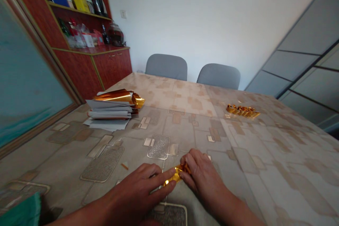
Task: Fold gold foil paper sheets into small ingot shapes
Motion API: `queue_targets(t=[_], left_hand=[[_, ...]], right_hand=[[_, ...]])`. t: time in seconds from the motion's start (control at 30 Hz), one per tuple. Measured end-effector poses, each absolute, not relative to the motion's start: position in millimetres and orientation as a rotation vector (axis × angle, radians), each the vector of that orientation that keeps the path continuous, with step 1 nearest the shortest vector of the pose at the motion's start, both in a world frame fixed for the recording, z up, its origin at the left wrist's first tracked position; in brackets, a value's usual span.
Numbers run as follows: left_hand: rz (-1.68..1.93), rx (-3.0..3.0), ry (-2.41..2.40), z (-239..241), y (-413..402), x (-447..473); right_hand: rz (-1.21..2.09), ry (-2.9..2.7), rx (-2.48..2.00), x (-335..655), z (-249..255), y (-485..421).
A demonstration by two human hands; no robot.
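Note:
A small piece of shiny gold foil paper [175, 176] lies between my hands near the table's front. My left hand [144, 186] reaches in from the left, its fingers closed on the foil's left end. On the other end, my right hand [199, 172] pinches the foil between thumb and curled fingers. Part of the foil is hidden under the fingers. Beyond my left hand sits a stack of paper sheets [109, 113], white on the visible sides, with a curled gold foil sheet [116, 96] on top. A row of folded gold pieces [243, 111] stands at the far right.
The table [185, 127] has a patterned cover. Two grey chairs [166, 66] stand behind it against the white wall. A red-brown cabinet [112, 65] with bottles and boxes is at the back left. A tiny paper scrap [124, 166] lies left of my hands.

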State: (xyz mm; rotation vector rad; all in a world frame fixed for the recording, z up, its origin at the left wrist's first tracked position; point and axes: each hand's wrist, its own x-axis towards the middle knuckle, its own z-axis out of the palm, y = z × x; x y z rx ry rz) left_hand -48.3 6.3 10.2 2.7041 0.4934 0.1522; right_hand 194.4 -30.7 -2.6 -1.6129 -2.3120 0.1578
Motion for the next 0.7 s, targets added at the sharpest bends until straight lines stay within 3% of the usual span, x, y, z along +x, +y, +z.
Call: queue_targets(t=[0.23, 0.7], left_hand=[[0.105, 2.647, 0.514, 13.6, 4.7, -51.6], [-0.015, 2.619, 0.565, 44.9, 0.2, -51.7]], right_hand=[[0.563, -2.161, -1.442, 204.4, 10.4, -33.0], [0.364, -2.253, -1.579, 200.3, -0.1, -30.7]])
